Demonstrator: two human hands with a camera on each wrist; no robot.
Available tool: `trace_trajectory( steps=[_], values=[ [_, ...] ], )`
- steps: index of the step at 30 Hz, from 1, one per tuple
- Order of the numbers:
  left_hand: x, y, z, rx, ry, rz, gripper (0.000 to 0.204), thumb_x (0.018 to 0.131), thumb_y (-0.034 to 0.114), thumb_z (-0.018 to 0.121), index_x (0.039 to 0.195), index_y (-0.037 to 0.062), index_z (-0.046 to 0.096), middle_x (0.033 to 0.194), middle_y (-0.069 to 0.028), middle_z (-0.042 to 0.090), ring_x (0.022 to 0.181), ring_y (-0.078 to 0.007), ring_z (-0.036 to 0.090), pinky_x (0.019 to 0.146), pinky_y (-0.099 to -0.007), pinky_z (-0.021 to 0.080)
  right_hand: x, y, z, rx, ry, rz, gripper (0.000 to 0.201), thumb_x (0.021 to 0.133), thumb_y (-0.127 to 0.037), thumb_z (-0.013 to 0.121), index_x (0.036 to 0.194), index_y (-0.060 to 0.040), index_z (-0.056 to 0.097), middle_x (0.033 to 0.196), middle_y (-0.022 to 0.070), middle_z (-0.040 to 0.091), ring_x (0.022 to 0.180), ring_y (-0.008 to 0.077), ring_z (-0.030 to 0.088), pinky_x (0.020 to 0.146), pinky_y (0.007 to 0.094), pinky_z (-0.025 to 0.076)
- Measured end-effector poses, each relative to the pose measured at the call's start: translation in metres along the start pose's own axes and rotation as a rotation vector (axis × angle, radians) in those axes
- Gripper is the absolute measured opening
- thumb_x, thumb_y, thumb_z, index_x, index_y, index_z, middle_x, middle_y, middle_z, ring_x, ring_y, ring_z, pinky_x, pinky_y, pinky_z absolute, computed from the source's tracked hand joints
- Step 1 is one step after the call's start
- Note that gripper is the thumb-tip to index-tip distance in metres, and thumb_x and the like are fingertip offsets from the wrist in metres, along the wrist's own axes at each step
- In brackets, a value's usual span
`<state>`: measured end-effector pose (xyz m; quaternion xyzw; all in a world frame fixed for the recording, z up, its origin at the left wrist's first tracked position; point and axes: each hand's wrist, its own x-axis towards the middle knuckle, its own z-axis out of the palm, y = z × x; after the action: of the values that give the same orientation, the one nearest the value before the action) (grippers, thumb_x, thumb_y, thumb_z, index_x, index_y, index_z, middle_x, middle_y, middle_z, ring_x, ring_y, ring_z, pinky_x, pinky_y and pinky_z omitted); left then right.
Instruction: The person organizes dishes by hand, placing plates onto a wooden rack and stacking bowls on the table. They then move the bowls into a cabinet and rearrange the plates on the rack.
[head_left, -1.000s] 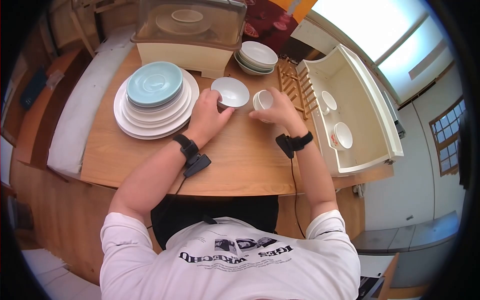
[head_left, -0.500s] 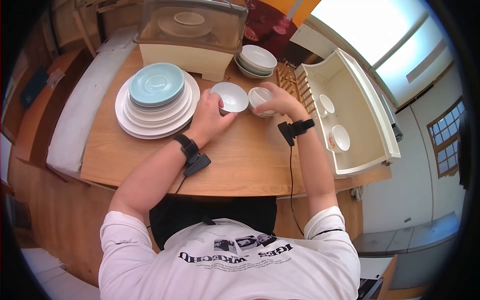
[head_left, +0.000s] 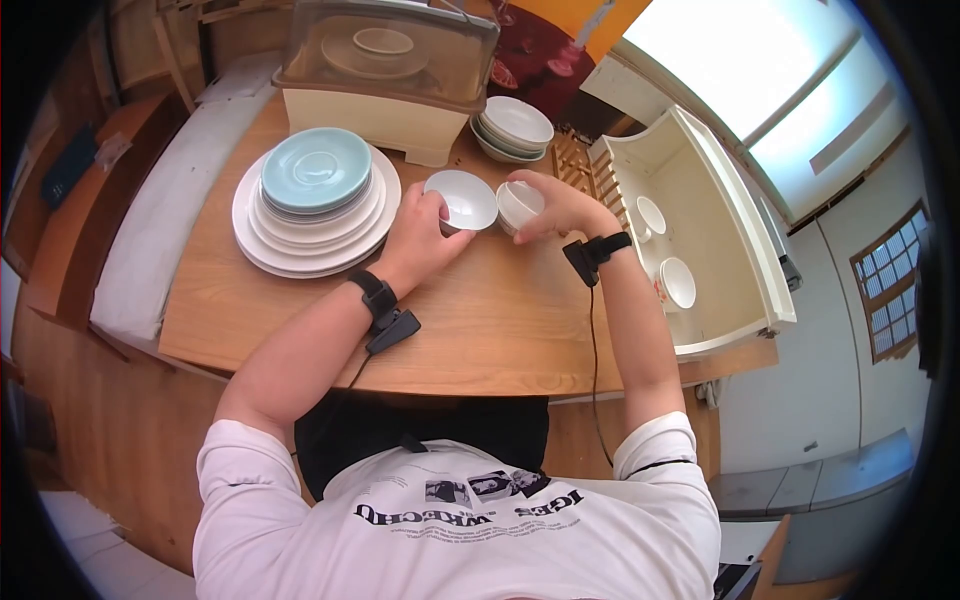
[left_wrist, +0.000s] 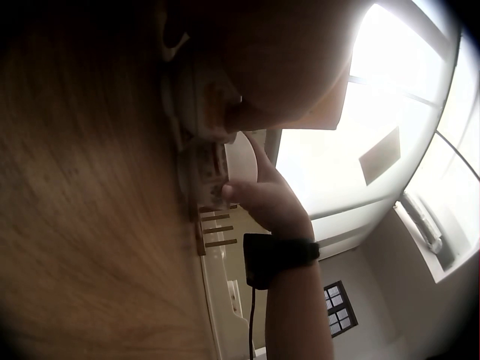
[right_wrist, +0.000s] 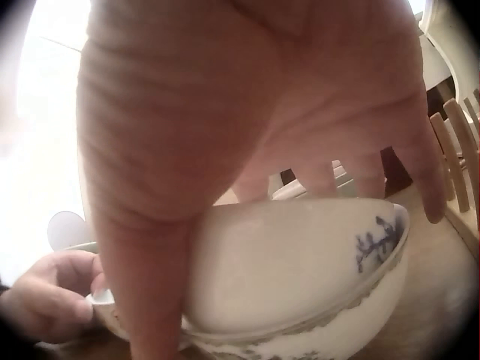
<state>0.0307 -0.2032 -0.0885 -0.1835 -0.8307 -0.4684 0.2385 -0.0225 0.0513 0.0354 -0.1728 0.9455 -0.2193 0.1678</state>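
Observation:
My left hand (head_left: 425,230) grips a white bowl (head_left: 468,198) by its near left rim, fingers over the edge and thumb along the front. Just to the right, my right hand (head_left: 568,208) spans a smaller white bowl (head_left: 515,208), thumb on the near side and fingers reaching round the far side. The right wrist view shows this bowl (right_wrist: 270,262) with a blue sprig inside, overlapping a second patterned rim below it. In the left wrist view the left hand (left_wrist: 277,60) is dark and covers most of its bowl.
Stacked plates (head_left: 385,225) topped by a pale blue plate (head_left: 316,170) stand left. Behind are a lidded dish box (head_left: 370,125) and stacked bowls (head_left: 518,122). A wooden rack (head_left: 578,165) and a cream bin (head_left: 720,250) holding small bowls (head_left: 679,284) lie right.
The right hand has brought the small bowl down and slightly left, close beside the left hand's bowl, and its fingers have shifted around it. The left hand keeps its grip almost unmoved.

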Motion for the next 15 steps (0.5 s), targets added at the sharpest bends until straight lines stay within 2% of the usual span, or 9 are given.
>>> trace_trajectory(
  steps=[3,6,9,15],
  values=[
    [0.000,0.001,-0.001,-0.008,-0.003,-0.008,0.045,0.079,0.026,0.089,0.095,0.0004,0.055,0.111,-0.0189,0.057,0.100,-0.0343,0.057,0.086,-0.0412,0.051,0.000,0.002,0.004,-0.074,0.048,-0.055,0.104,0.063,-0.033,0.096,0.153,-0.0115,0.048,0.136,0.0120,0.063,0.113,0.0246,0.065,0.069,0.0372,0.058],
    [0.000,0.001,-0.001,0.012,-0.002,-0.001,0.045,0.080,0.026,0.089,0.095,-0.0002,0.056,0.112,-0.0188,0.056,0.099,-0.0339,0.058,0.084,-0.0409,0.051,0.008,0.016,0.012,-0.110,0.154,-0.067,0.104,0.063,-0.038,0.097,0.149,-0.0034,0.048,0.140,0.0198,0.060,0.126,0.0313,0.061,0.090,0.0410,0.058],
    [0.000,0.001,0.000,0.000,-0.011,-0.014,0.044,0.080,0.026,0.089,0.095,-0.0004,0.056,0.112,-0.0189,0.056,0.097,-0.0335,0.058,0.083,-0.0405,0.052,0.015,0.028,0.021,-0.181,0.234,-0.180,0.106,0.063,-0.044,0.097,0.146,0.0012,0.049,0.139,0.0253,0.060,0.131,0.0367,0.059,0.107,0.0419,0.051],
    [-0.001,-0.002,0.001,0.026,0.011,0.016,0.044,0.081,0.027,0.089,0.094,-0.0008,0.057,0.111,-0.0188,0.056,0.097,-0.0328,0.058,0.082,-0.0404,0.052,0.009,0.024,0.033,-0.347,0.361,-0.231,0.098,0.070,-0.048,0.092,0.144,0.0013,0.051,0.132,0.0280,0.063,0.129,0.0414,0.059,0.107,0.0469,0.049]
  ],
)
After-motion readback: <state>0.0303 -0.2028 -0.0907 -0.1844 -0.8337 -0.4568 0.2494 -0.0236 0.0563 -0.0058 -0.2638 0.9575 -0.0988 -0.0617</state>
